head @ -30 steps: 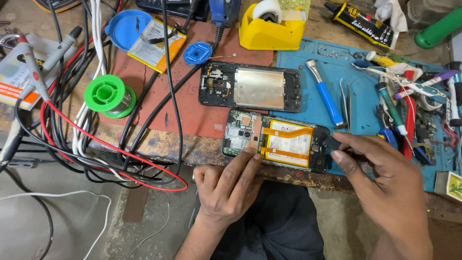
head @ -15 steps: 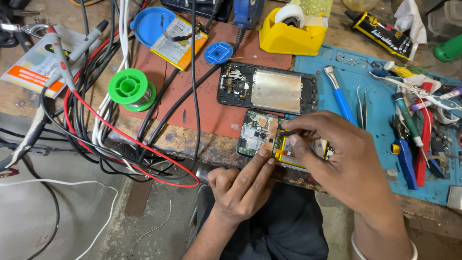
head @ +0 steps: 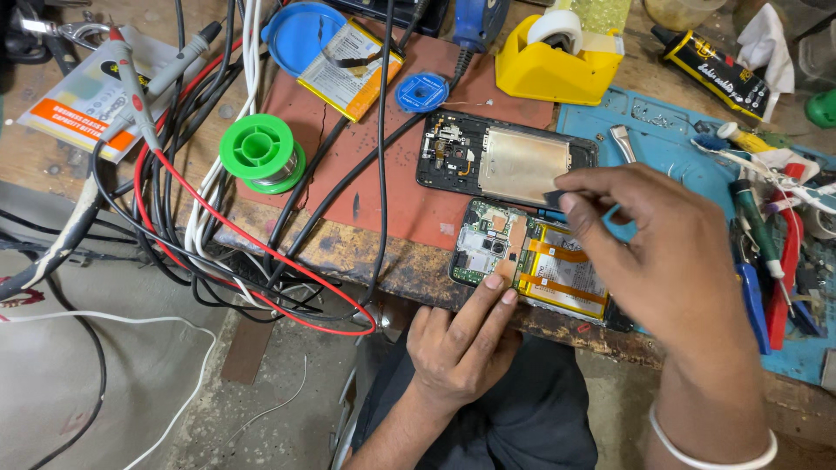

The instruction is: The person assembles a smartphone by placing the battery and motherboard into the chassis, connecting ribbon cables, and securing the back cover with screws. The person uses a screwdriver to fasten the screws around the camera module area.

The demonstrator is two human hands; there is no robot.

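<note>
Head view: opened phone [head: 531, 261] lies at the near edge of the worktop [head: 383, 248], back cover off, green circuit board on its left and a flat yellow battery with orange flex strips on its right. The left hand [head: 461, 344] rests below it, fingers loosely curled, two fingertips [head: 498, 287] pressing on the phone's near edge beside the board; it grips nothing. The right hand [head: 670, 252] hovers over the battery end, thumb and forefinger pinched on a small dark piece [head: 554, 198], too small to identify.

Doing this well seems to call for steady downward pressure from the left hand so the phone cannot slide off the worn edge, and a light pinch with the right, kept clear of the thin flex strips.

Just beyond lies a second phone frame [head: 505, 161], black with a dull metal plate, on a rust-red mat [head: 409, 209]. Further left sit a glossy green solder spool [head: 259, 152] and tangled black, red and white cables [head: 174, 218]. On the far side stands a yellow plastic tape dispenser [head: 557, 57]; to the right, a blue silicone mat [head: 670, 130] carries screwdrivers.
</note>
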